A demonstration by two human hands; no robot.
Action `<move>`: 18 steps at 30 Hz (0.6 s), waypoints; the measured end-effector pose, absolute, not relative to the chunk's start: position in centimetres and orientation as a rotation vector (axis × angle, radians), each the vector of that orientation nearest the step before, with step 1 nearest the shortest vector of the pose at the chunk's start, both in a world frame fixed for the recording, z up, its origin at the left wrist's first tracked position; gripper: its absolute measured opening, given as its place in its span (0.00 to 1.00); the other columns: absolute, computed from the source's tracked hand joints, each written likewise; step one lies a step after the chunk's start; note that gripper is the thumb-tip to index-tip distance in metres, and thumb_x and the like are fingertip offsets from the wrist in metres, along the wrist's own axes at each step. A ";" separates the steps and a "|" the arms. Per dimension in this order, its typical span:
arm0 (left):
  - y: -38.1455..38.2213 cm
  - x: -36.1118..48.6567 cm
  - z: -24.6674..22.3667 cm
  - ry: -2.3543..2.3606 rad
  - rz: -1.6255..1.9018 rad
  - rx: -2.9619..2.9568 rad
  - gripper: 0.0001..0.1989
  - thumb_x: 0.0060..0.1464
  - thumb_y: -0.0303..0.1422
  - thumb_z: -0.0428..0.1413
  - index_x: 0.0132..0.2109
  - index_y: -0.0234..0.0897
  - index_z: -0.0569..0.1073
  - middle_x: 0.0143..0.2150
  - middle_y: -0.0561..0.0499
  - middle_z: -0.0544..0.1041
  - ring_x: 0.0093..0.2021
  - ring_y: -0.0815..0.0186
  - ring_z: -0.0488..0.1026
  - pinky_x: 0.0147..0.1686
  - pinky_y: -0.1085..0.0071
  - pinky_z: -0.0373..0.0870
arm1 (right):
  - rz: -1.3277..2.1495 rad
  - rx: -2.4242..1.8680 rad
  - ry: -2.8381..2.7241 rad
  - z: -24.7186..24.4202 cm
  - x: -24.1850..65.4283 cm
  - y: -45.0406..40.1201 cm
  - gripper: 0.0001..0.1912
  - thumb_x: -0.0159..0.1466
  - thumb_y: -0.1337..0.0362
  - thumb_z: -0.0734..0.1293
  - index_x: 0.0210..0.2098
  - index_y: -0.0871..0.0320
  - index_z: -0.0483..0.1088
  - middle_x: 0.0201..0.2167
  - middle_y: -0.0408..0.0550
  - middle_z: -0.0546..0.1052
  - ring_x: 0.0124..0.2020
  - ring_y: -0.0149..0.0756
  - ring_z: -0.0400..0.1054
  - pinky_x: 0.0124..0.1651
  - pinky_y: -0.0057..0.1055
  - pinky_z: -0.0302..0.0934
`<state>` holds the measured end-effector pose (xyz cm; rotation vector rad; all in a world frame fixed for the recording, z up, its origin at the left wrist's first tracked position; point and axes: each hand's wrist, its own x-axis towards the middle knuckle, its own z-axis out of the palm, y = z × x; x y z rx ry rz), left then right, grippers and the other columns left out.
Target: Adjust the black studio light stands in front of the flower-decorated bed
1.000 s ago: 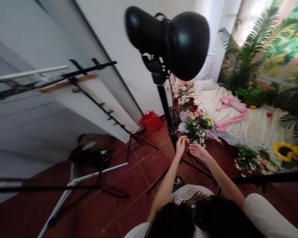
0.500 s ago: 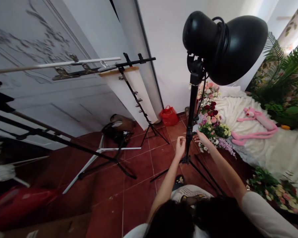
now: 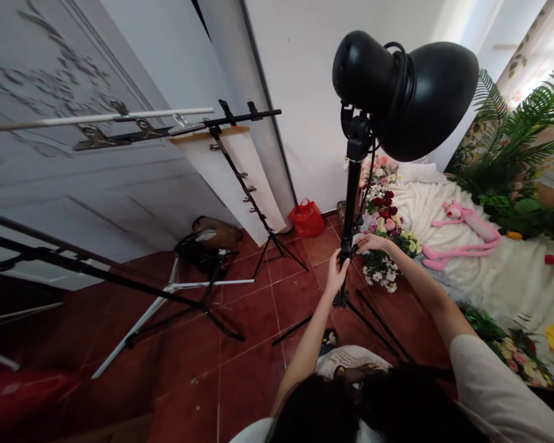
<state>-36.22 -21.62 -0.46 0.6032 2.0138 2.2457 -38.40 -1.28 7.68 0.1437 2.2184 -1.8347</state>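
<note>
A large black lamp (image 3: 428,101) with its cord coiled round the neck tops a black stand pole (image 3: 352,197) in front of me. My left hand (image 3: 336,274) is wrapped round the pole low down, just below a clamp collar. On the pole's right side, my right hand (image 3: 371,242) has its fingers at the collar's knob, which is mostly hidden by them. The stand's legs (image 3: 373,323) spread over the red tiles below both hands.
Flowers (image 3: 390,215) and a pink plush toy (image 3: 473,227) lie on cream cloth to the right. A red bag (image 3: 307,218) stands by the wall. Further left are a stand with a white paper backdrop (image 3: 225,178) and a black tripod (image 3: 198,303).
My left hand has closed on the pole, where it was beside it before. My right hand has moved slightly in at the collar. The whole view has shifted a little.
</note>
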 end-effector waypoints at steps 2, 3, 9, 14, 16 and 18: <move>-21.6 -36.3 -0.4 2.013 2.239 0.612 0.24 0.56 0.44 0.55 0.56 0.39 0.66 0.55 0.43 0.71 0.59 0.61 0.67 0.60 0.58 0.63 | -1.714 0.070 2.360 7.9 -38.5 -1.7 0.17 0.35 0.69 0.77 0.25 0.62 0.72 0.22 0.38 0.76 0.24 0.26 0.69 0.33 0.23 0.65; -21.6 -36.3 -0.4 2.014 2.236 0.615 0.24 0.56 0.44 0.55 0.56 0.40 0.66 0.55 0.43 0.71 0.59 0.61 0.67 0.60 0.58 0.63 | -1.645 0.048 2.419 8.1 -38.4 -1.8 0.17 0.36 0.68 0.77 0.25 0.62 0.72 0.22 0.38 0.76 0.25 0.27 0.69 0.34 0.24 0.65; -21.8 -36.3 -0.4 1.999 2.233 0.663 0.24 0.57 0.44 0.54 0.57 0.40 0.64 0.57 0.42 0.69 0.59 0.61 0.67 0.61 0.58 0.62 | -1.490 -0.186 2.800 9.7 -35.2 -3.9 0.24 0.43 0.60 0.77 0.39 0.59 0.73 0.37 0.46 0.79 0.40 0.37 0.72 0.49 0.33 0.65; -21.9 -36.6 -1.1 2.004 2.250 0.700 0.25 0.58 0.46 0.52 0.58 0.40 0.63 0.58 0.42 0.67 0.61 0.60 0.65 0.62 0.57 0.61 | -1.398 -0.083 3.175 7.4 -33.0 -8.8 0.26 0.55 0.51 0.72 0.47 0.61 0.69 0.43 0.56 0.77 0.46 0.47 0.71 0.54 0.45 0.62; -21.8 -36.6 -1.4 2.041 2.235 0.720 0.25 0.59 0.46 0.51 0.58 0.39 0.62 0.59 0.41 0.67 0.62 0.60 0.64 0.62 0.57 0.60 | -1.410 0.161 3.312 6.0 -33.0 -10.6 0.24 0.59 0.51 0.69 0.48 0.60 0.69 0.45 0.58 0.76 0.50 0.49 0.69 0.58 0.48 0.58; -21.7 -36.6 -1.4 2.069 2.221 0.734 0.25 0.59 0.46 0.51 0.59 0.39 0.61 0.59 0.41 0.66 0.61 0.60 0.64 0.62 0.56 0.60 | -1.464 0.337 3.353 5.3 -33.2 -11.7 0.20 0.62 0.52 0.66 0.47 0.58 0.71 0.45 0.57 0.76 0.53 0.49 0.67 0.61 0.49 0.56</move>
